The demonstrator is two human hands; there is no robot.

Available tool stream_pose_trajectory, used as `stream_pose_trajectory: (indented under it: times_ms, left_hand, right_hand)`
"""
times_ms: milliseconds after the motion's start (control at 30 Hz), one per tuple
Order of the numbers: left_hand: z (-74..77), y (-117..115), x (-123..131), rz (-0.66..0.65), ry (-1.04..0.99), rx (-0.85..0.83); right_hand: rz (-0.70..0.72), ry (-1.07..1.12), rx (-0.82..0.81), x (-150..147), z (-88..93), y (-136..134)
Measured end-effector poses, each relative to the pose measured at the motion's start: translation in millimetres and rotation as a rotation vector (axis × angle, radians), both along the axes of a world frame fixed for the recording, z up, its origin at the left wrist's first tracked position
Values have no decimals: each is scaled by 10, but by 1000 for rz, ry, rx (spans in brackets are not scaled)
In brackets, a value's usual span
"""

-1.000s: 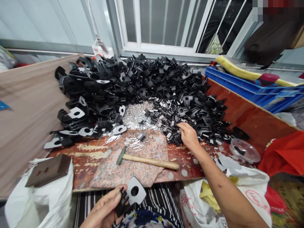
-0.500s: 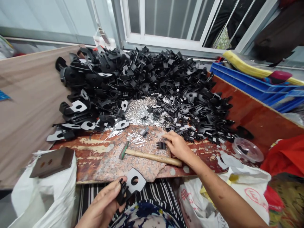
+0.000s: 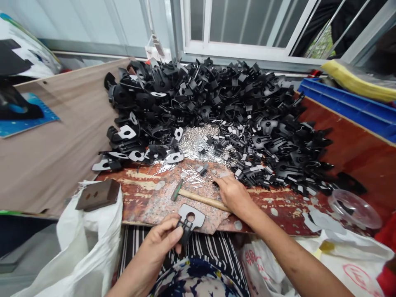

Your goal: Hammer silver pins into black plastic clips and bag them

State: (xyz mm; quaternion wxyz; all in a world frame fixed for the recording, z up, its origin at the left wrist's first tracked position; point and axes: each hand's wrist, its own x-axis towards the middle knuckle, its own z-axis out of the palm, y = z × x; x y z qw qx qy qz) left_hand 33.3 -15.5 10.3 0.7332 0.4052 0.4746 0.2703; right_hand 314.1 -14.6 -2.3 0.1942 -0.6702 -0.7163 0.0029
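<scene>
My left hand (image 3: pixel 163 235) pinches a black plastic clip part (image 3: pixel 192 218) by its ridged end, in front of the table edge. Its flat, light-grey plate with a round hole faces up. My right hand (image 3: pixel 233 192) is over the stone slab (image 3: pixel 154 206), fingers curled down; a dark bit shows at the fingertips, mostly hidden. A hammer (image 3: pixel 201 199) with a wooden handle lies on the slab, its handle end running under my right hand. Thin metal pins (image 3: pixel 193 175) lie scattered behind it, with a small black piece (image 3: pixel 202 169) among them.
A big heap of black plastic parts (image 3: pixel 201 90) fills the back of the table. Before it lie a pile of metal pins (image 3: pixel 198 140) and small black pieces (image 3: pixel 253 169). A clear plastic bowl (image 3: pixel 354 208) is at right, a brown block (image 3: pixel 98 194) on a white sack (image 3: pixel 89 243) at left.
The view has swung left. My left hand has raised and turned the clip part. My right fingers have moved over the slab, and the small black piece beside them is now covered.
</scene>
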Motion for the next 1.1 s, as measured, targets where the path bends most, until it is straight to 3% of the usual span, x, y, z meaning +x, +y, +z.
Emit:
stream_pose_trajectory:
  times_ms: [100, 233, 367, 567, 667, 800, 933, 1100]
  left_hand:
    - [82, 22, 162, -33, -73, 22]
    - [147, 28, 360, -57, -210, -5]
    - [144, 25, 450, -61, -319, 17]
    - [84, 24, 387, -89, -354, 84]
    - [43, 59, 317, -94, -336, 158]
    - [-24, 150, 175, -115, -275, 248]
    - [-82, 211, -4, -118, -216, 228]
    - [-51, 187, -173, -17, -235, 117]
  right_hand:
    - [-55, 208, 78, -87, 119, -57]
    - [55, 568, 170, -386, 278, -255]
    - [110, 597, 259, -660, 237, -382]
    - [152, 590, 359, -839, 143, -443]
    - [181, 617, 299, -940, 180, -538]
    - [217, 787, 54, -987, 257, -593]
    - [362, 700, -162, -796, 339, -259]
    - [138, 171, -11, -472, 308, 572]
